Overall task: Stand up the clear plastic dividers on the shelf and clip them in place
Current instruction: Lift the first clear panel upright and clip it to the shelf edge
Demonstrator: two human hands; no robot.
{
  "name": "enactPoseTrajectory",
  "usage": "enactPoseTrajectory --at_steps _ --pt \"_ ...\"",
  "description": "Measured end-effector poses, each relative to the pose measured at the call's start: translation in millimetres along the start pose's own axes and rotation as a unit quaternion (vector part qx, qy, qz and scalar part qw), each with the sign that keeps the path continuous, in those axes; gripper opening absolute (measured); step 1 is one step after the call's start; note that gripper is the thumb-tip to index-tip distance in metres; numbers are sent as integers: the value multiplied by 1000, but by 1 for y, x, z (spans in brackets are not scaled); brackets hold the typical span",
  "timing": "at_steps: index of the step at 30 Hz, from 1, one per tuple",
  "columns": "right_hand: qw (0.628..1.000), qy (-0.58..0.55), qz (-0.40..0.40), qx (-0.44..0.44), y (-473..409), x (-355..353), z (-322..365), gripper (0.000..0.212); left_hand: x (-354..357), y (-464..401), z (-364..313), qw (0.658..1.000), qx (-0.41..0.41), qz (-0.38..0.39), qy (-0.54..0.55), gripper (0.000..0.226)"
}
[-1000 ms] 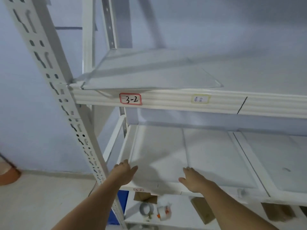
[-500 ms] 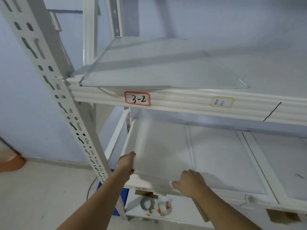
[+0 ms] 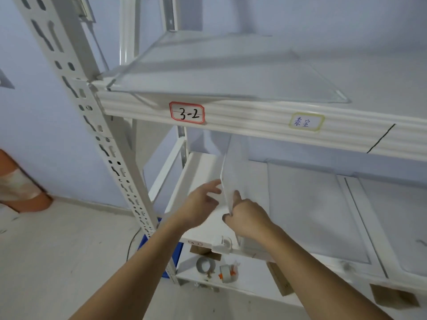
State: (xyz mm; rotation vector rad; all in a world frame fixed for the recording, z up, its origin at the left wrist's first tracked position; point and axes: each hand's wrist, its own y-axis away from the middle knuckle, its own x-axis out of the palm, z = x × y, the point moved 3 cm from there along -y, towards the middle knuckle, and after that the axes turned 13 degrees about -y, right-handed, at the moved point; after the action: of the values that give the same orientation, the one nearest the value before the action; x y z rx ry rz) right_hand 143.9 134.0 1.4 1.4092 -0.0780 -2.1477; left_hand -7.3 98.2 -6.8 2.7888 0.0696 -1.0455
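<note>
Clear divider (image 3: 233, 179) upright — right hand (image 3: 248, 219) pinching.

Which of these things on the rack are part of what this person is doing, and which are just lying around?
Part of the job:
- raised clear divider, held by left hand and right hand
- flat divider above
- white clip

Lying about:
- tape rolls
- orange object
</note>
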Motion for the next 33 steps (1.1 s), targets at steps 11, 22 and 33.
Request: enactPoseTrajectory --at_steps 11,22,33 --pt "990 -142 1 -17 5 5 6 60 67 6 24 991 45 114 48 98" --pt "984 -178 -10 -11 4 6 9 44 62 -2 31 992 47 113 26 101" --pt "982 -190 -16 9 6 12 10 42 62 1 34 990 80 113 8 101"
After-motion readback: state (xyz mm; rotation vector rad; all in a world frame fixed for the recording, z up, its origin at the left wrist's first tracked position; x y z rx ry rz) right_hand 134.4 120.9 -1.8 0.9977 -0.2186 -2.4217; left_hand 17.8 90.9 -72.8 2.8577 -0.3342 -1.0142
